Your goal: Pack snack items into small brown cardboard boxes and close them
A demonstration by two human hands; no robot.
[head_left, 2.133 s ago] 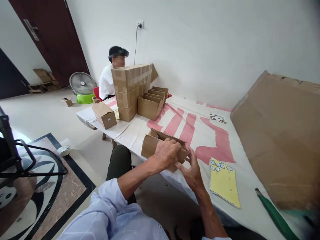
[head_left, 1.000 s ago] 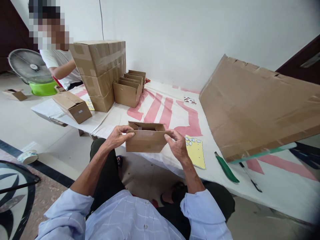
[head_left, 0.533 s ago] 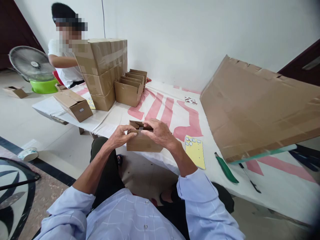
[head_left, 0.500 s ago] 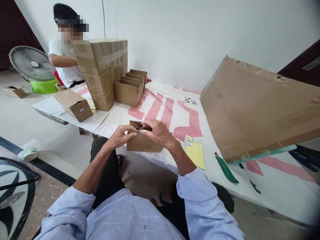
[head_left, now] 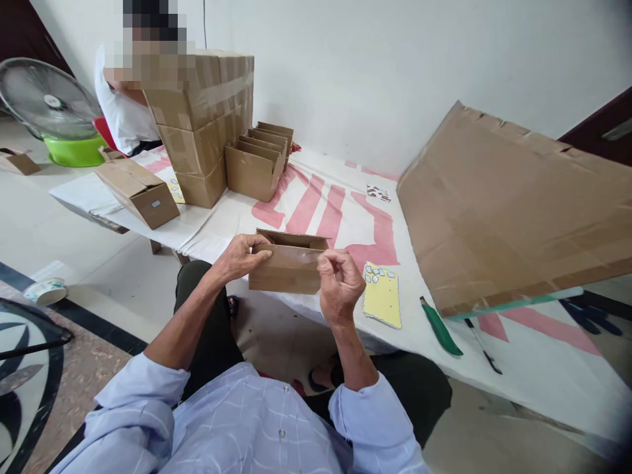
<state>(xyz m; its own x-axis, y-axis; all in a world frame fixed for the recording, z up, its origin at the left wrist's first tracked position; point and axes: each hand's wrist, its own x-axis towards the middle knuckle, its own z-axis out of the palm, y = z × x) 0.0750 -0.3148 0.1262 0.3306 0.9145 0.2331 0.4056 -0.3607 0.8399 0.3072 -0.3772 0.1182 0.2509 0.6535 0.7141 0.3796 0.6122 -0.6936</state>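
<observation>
An open-topped brown cardboard box (head_left: 285, 271) is held over the near table edge in front of me. My left hand (head_left: 241, 257) is closed on its upper left edge, thumb on the near wall and fingers going inside. At the box's upper right corner, my right hand (head_left: 342, 284) is curled, with thumb and forefinger pinched together. A shiny clear patch shows along the top of the near wall, beside those fingertips. What the pinch holds, if anything, I cannot make out.
Stacked taped cartons (head_left: 197, 141) and several open boxes (head_left: 254, 168) stand left. Another box (head_left: 141, 191) lies at the left edge. On the right are a yellow sheet (head_left: 382, 295), green-handled tool (head_left: 441, 328), thin knife-like tool (head_left: 484, 347) and large cardboard sheet (head_left: 513, 217). A person (head_left: 123, 112) sits behind the stack.
My right hand has moved from the middle of the box's top to its right end, and its fingers have curled into a pinch. My left hand keeps its hold. The view has shifted slightly.
</observation>
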